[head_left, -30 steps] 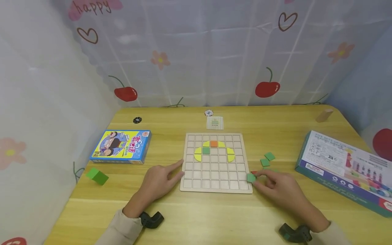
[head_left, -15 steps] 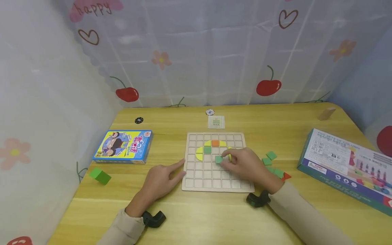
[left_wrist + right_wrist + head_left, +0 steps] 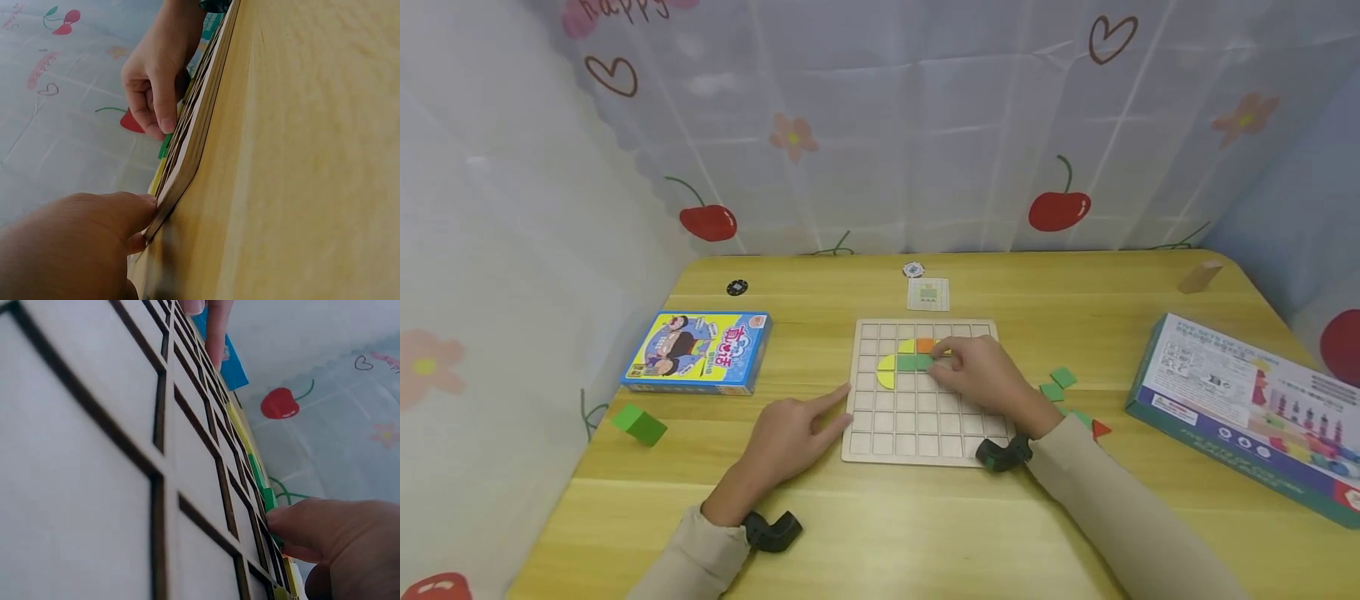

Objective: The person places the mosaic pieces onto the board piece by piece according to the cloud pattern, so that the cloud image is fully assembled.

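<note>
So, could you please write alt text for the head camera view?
A person's right hand presses a green square tile onto a wooden grid board, beside yellow and orange pieces. The left hand touches the board's left edge on a yellow table.

Head cam: high, looks fwd and down over whole table (image 3: 925,533). Both wrist cams sit v. low and close, skimming the grid board (image 3: 925,392) edge-on from opposite sides; all three share it.

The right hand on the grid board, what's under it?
Under the right hand lie grid board cells. A green tile shows at its fingertips, beside an orange tile. The tiles beneath the palm are covered.
</note>
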Demonstrator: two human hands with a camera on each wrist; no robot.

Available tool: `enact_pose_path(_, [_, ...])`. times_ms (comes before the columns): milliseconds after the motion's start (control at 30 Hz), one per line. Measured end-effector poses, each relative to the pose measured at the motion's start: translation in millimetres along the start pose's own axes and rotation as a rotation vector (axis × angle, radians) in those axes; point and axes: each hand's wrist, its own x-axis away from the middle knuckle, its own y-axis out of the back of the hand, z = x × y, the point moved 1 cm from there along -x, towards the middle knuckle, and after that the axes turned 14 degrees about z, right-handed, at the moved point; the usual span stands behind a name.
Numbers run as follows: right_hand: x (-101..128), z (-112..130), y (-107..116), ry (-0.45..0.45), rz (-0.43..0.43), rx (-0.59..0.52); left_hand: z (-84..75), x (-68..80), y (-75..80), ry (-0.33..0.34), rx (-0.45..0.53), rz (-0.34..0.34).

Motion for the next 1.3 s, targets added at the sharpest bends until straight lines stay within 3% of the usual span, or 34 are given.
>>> enact_pose_path(800, [6.7, -2.9, 5.6, -0.049, -0.006, -0.061, 4.9, 1.1, -5.0, 0.002, 0.015, -0.008])
enact_pose_path(1133, [57.7, -22.2, 29.0, -0.126, -0.122, -0.056, 2.8, -0.7, -3.6, -0.004, 0.002, -0.018])
enact_pose_path(1300, [93.9, -39.4, 25.9, -0.095, -0.276, 0.038, 3.3, -1.1, -3.0, -0.006, -0.001, -0.012])
